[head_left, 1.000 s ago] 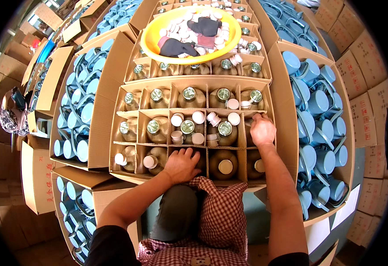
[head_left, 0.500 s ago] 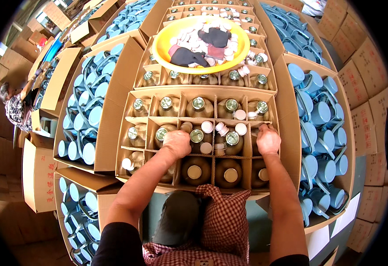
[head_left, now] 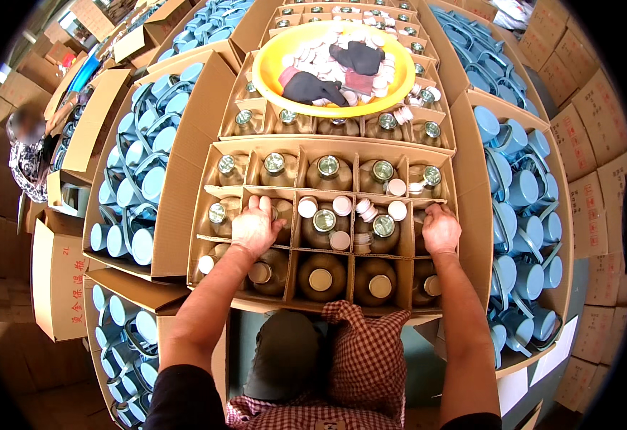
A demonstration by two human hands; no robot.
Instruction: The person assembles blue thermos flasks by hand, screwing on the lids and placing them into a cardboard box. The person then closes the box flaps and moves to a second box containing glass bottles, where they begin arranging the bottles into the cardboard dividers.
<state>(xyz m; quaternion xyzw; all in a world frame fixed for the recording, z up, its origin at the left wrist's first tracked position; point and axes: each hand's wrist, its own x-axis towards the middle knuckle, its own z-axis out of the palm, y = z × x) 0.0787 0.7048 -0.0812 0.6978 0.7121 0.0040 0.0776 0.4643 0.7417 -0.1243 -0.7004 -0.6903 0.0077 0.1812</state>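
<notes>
A divided cardboard carton holds large round bottles in rows. My left hand is over the second compartment from the left in the middle row, fingers stretched forward and thumb apart, beside a bottle mouth partly hidden by it. My right hand reaches into the rightmost compartment of that row, fingers curled down; what they hold, if anything, is hidden. Between my hands stand two open-mouthed bottles, one with a greenish glass rim, and white round stoppers lie around them. Tan stoppers sit in several front-row bottles.
A yellow basin of white stoppers and dark gloves rests on the carton behind. Cartons of light-blue handled parts flank both sides. Another person is at far left. Stacked cartons line the right.
My left hand has moved left from beside the middle bottle to the second compartment, its fingers now extended. A white stopper now shows where it was. My right hand stays at the same compartment.
</notes>
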